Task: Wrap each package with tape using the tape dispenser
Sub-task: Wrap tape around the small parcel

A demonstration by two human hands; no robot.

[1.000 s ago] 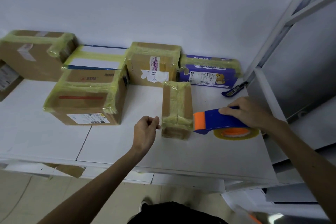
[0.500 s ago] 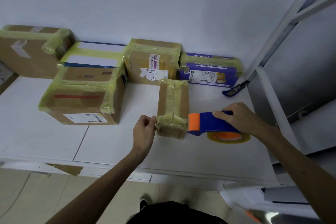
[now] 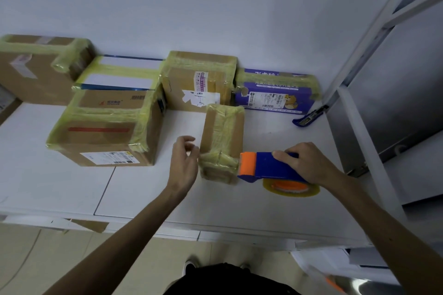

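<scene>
L hand [image 3: 185, 163] sits just beside the near-left edge of the small package [image 3: 223, 136], fingers loosely curled, nothing held that I can see. Can't tell if the fingertips touch the cardboard or the tape there. R hand [image 3: 309, 165] grips the tape dispenser [image 3: 271, 166] from above, fingers curled over its blue body.

The dispenser's orange front end is up against the package's near-right side, level w/ a yellowish band of tape that crosses the near end. Its tape roll [image 3: 291, 188] (yellow, orange core) hangs under the body, close to the bench [image 3: 72, 189]. I can't tell whether it touches.

The small package lies mid-bench w/ its long side running away from me and another strip of tape along its top.

Other pkgs, all w/ yellowish tape on them:
- big brown box [image 3: 105, 127] to the L, near but apart from the small package
- white and blue box [image 3: 119, 74] behind that one
- brown box [image 3: 36, 67] far L, against the wall
- labelled brown box [image 3: 199, 81] at the back centre
- purple box [image 3: 275, 93] just R of it

A small blue object [image 3: 308, 118] lies at the bench's back-R corner, by a metal frame [image 3: 374, 43]. Too small to ID.
</scene>
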